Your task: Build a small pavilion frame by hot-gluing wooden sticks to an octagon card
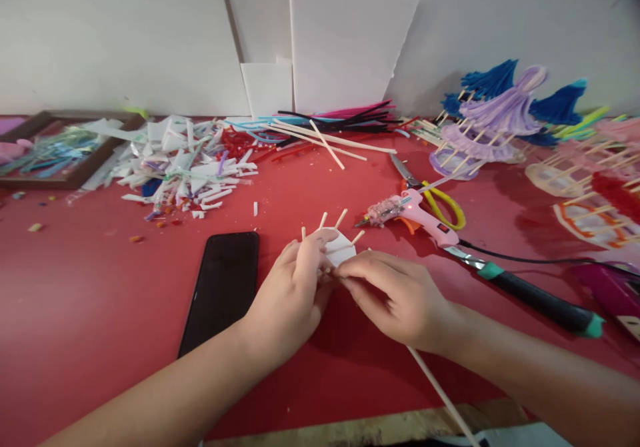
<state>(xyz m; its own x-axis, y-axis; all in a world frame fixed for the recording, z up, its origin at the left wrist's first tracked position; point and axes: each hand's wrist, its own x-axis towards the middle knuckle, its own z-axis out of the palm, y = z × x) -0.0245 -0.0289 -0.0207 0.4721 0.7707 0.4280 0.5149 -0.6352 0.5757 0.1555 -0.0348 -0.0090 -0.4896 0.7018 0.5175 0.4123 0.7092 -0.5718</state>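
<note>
A small white disc [343, 249] with several short wooden sticks [342, 218] standing round its rim is in my left hand [293, 283], whose fingers are closed around its near-left side. My right hand [400, 293] is closed in a pinch at the disc's near-right edge, its fingertips close to my left fingers. A long pale wooden stick [440, 390] runs from under my right hand toward the lower right; its upper end is hidden by the hand. Beyond the disc, a pink glue gun [417, 213] lies with its nozzle pointing left.
Left of my hands lies a black phone [223, 287]. Scissors [453, 210] and black-green pliers [535, 297] lie right. White scraps [180, 163], pipe cleaners [350, 120] and a brown frame [65, 179] sit behind. Finished-looking umbrella-topped crafts [505, 110] stand back right.
</note>
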